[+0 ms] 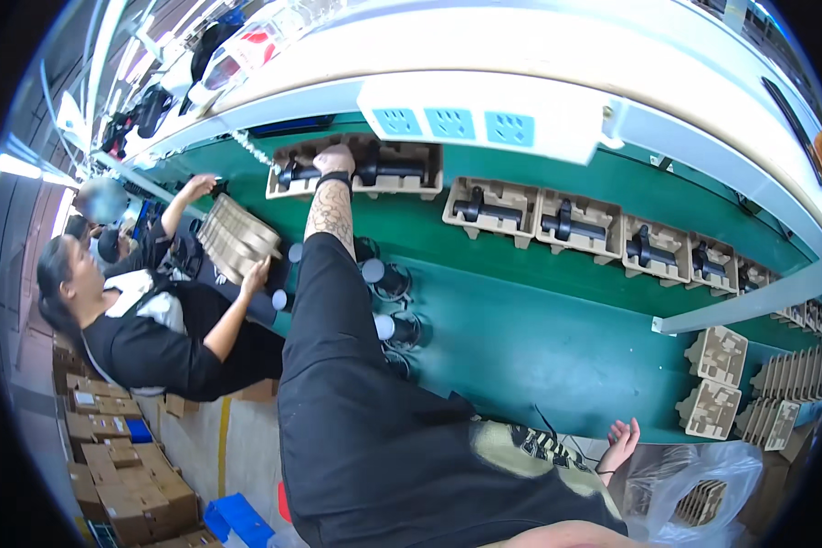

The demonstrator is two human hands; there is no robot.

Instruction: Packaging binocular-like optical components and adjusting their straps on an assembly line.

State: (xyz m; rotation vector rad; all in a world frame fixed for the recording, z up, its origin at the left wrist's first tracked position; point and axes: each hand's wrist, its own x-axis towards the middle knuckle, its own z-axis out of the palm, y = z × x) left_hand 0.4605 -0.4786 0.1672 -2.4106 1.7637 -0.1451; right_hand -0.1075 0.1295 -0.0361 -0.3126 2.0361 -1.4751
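My left arm stretches far forward. My left hand (335, 161) is at a tan moulded-pulp tray (288, 187) on the green surface, its fingers curled; what they grip is hidden. A black cylindrical device (297, 172) lies in that tray, left of my hand. Just right of the hand, another black device (393, 169) rests in an adjoining pulp tray (434, 173). My right hand (622, 442) hangs low by the near edge of the green bench, fingers apart and nothing in it. A clear plastic bag (731, 475) with pulp trays inside is beside it.
Black cylinders with pale tops (385, 326) stand by my left arm. More loaded trays (580, 228) line the green surface. Stacked empty trays (712, 406) are at right. A co-worker (155, 329) at left holds pulp trays (237, 239). A shelf with sockets (466, 123) hangs overhead.
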